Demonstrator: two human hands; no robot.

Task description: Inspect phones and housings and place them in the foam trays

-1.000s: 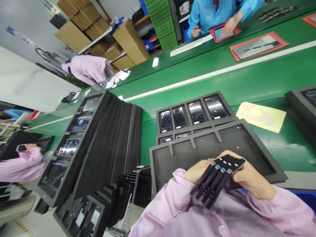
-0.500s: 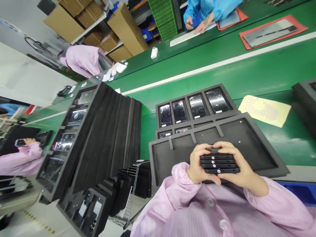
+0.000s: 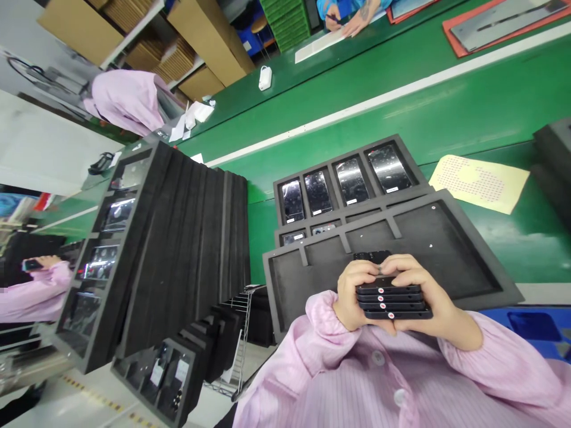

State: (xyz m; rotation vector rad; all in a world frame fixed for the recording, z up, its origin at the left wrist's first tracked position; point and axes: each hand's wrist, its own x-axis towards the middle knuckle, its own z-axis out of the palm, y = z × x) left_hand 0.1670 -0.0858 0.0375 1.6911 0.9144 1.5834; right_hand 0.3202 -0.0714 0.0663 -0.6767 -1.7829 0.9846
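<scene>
Between my two hands is a stack of several black phones (image 3: 392,300), their edges turned toward me with small round white-and-red stickers. My left hand (image 3: 352,291) wraps the stack's left side, and my right hand (image 3: 430,294) wraps its right side, with thumbs underneath. Fingers of both hands meet over the top. Just beneath and behind lies a black foam tray (image 3: 419,249) whose visible compartments hold no phones. Farther back, another foam tray (image 3: 332,157) carries phones (image 3: 352,178) with small white labels, one per slot.
A tall pile of black foam trays (image 3: 178,238) stands at left. On the green table (image 3: 482,107) lie a yellow dotted sheet (image 3: 479,181), a white adapter (image 3: 264,78) and a flat panel on red (image 3: 504,24). Other people (image 3: 129,98) work nearby. A blue bin (image 3: 535,327) is at right.
The view has shifted a little. The phone stack has tilted slightly in my hands, showing more of its top, and a dark camera end now appears behind my fingers.
</scene>
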